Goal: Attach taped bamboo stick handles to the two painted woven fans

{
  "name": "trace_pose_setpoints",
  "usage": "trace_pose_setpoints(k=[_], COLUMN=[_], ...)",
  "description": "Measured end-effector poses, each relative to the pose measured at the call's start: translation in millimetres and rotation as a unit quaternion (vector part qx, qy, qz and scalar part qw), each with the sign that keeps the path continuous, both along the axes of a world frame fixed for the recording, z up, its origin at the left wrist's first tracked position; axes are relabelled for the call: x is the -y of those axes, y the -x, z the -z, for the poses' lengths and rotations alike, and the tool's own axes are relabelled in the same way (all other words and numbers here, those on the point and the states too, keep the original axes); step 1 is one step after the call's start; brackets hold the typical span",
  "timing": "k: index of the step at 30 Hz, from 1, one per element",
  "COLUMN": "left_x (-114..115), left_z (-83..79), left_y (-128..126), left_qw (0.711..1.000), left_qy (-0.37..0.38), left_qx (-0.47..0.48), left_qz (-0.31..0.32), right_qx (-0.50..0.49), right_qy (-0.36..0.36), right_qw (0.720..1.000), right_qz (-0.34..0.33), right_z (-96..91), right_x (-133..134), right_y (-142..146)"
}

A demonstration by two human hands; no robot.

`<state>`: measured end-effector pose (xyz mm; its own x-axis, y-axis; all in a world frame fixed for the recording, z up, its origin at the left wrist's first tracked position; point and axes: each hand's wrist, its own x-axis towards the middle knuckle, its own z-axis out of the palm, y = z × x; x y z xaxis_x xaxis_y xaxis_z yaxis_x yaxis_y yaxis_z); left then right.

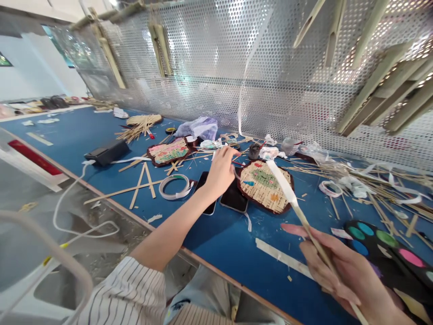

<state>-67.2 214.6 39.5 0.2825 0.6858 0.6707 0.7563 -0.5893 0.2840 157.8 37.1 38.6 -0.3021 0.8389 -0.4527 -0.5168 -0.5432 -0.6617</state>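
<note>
**Much Is Slipping Out of View**

Beside the near edge of the desk (233,246), the forearm (179,221) is covering part of a dark phone (210,208). What the left hand (220,171) is touching is not showing clearly. The white-tipped stick (304,221) is hiding a band of the woven panel (257,180), its lower end running off the picture's bottom edge. The right hand (341,266) is concealing one end of a pale strip (284,257). Toward the desk's right end, the picture's edge is cutting off the paint palette (372,243). Near the far left corner, dark objects (54,102) are blurring past naming.
</note>
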Motion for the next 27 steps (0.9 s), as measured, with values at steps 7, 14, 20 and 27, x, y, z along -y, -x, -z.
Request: trace_pose_setpoints(k=[7, 14, 20, 27], left_x=[-18.0, -30.5, -31.8, 3.9], left_z=[-17.0, -13.7, -1.9, -1.0], left_y=[36.4, 38.1, 30.4, -6.2], left_qw=[0.985, 0.964, 0.975, 0.993], left_qy=[0.072, 0.143, 0.158, 0.106], left_qx=[-0.063, -0.088, -0.083, 0.009], left_qz=[-0.143, -0.207, -0.128, 0.048], right_qx=[0.204, 0.238, 0.171, -0.058], right_qy=[-0.108, -0.134, -0.112, -0.024], right_qw=[0.973, 0.962, 0.979, 0.998], right_qz=[0.002, -0.017, -0.014, -0.008], right_z=[-1.5, 5.3, 6.0, 7.1], right_x=[2.3, -0.6, -2.4, -6.1], right_y=[10.6, 14.7, 10.1, -3.0])
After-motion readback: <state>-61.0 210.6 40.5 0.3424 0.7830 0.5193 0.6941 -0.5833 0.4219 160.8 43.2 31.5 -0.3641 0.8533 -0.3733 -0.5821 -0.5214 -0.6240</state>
